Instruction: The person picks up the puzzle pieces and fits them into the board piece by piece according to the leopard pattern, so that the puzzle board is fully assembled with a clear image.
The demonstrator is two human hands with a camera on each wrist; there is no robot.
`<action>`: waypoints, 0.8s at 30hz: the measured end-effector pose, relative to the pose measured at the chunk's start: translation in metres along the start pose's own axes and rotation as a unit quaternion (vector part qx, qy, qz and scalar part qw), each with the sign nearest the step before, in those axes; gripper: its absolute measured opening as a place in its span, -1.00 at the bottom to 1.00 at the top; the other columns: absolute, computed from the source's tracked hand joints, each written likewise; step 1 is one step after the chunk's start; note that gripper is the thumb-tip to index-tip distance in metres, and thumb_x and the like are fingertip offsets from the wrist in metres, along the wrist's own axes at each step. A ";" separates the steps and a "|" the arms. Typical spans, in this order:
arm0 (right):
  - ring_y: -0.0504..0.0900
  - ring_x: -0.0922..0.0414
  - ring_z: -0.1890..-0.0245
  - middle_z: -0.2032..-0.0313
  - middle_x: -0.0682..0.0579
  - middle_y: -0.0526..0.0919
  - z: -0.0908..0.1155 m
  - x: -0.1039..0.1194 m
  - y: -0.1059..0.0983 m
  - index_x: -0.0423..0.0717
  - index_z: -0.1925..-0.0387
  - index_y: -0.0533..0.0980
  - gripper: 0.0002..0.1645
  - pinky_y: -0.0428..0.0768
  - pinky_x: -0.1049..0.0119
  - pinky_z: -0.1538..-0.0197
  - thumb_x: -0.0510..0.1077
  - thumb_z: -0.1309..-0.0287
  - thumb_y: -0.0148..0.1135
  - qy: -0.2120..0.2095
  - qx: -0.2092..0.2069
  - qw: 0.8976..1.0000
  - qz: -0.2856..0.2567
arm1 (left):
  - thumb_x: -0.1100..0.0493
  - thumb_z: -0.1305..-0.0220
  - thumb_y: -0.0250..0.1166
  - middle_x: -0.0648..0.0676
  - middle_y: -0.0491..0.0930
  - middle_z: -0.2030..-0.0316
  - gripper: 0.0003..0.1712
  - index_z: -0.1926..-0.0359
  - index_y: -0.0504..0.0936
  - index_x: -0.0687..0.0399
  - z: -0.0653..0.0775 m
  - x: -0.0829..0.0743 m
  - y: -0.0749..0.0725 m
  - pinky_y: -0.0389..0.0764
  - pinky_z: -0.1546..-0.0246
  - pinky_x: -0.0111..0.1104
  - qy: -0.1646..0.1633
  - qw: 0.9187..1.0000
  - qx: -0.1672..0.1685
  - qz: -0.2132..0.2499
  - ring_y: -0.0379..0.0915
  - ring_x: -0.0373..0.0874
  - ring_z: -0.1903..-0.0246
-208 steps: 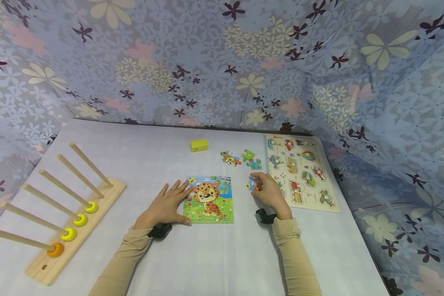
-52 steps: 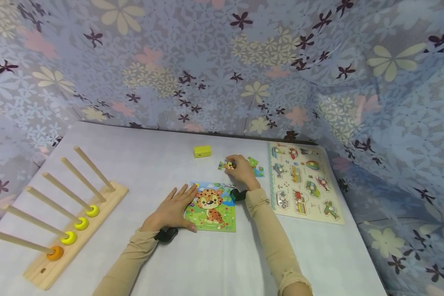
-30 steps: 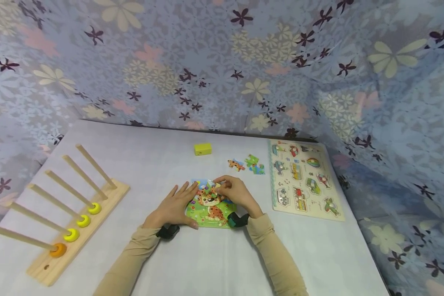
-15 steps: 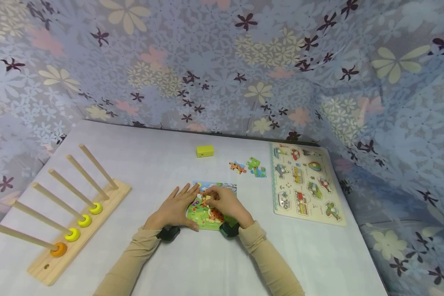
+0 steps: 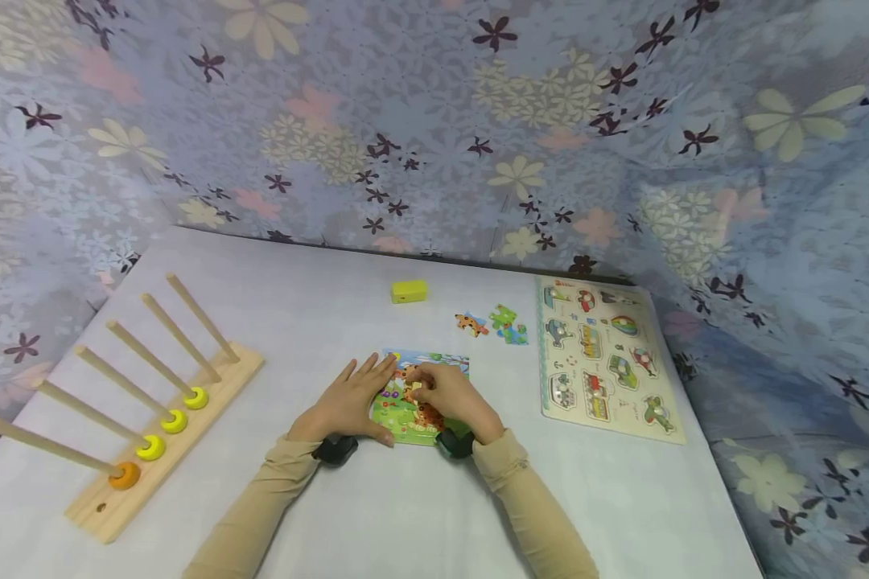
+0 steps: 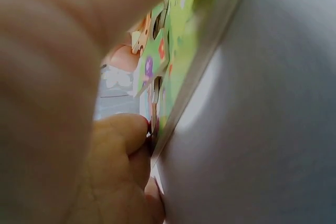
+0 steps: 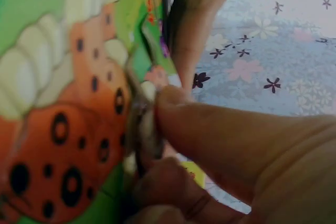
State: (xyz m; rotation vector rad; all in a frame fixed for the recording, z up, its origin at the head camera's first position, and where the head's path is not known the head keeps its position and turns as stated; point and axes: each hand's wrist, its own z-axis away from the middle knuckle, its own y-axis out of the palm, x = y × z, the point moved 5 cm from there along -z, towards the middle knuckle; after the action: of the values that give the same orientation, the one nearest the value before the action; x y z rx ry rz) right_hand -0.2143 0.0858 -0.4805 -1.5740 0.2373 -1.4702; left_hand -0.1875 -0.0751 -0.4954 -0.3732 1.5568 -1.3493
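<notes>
The leopard jigsaw puzzle (image 5: 405,435) lies flat on the white table. My left hand (image 5: 346,404) rests spread on its left edge, thumb at the lower corner. Over the middle of the picture, my right hand (image 5: 449,395) pinches a puzzle piece between thumb and fingers; the fingers mostly cover it in the head view. In the left wrist view that puzzle piece (image 6: 150,66), green with a purple and a red flower, stands tilted up from the board. Part of the leopard's face is hidden or lifted out around it.
Three loose puzzle pieces (image 5: 471,324) lie beyond the board to the right. A yellow block (image 5: 409,291) sits behind it. A wooden peg rack (image 5: 188,430) with yellow and orange rings stands at left, tall pegs leaning. A vehicle peg puzzle (image 5: 561,354) lies at right.
My right hand went to the loose pieces, picked up one puzzle piece and brought it back over the board, where it now works near the middle. The left hand stays on the left edge.
</notes>
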 end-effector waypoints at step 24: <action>0.42 0.25 0.55 0.48 0.08 0.53 -0.010 -0.001 0.006 -0.17 0.02 0.56 -0.62 0.44 0.43 0.43 -0.11 -0.15 0.36 0.023 -0.056 0.998 -0.012 | -0.34 0.18 0.48 0.18 -0.08 -0.53 0.36 -0.51 0.01 0.15 0.003 -0.003 -0.003 -0.19 -0.49 0.17 0.014 1.000 -0.009 0.004 -0.24 0.21 -0.52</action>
State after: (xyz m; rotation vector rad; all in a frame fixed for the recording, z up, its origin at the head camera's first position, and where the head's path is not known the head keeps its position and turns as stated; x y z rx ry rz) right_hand -0.2204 0.0787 -0.4873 -1.6393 0.3341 -1.5351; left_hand -0.1849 -0.0758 -0.4908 -0.3590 1.5929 -1.3405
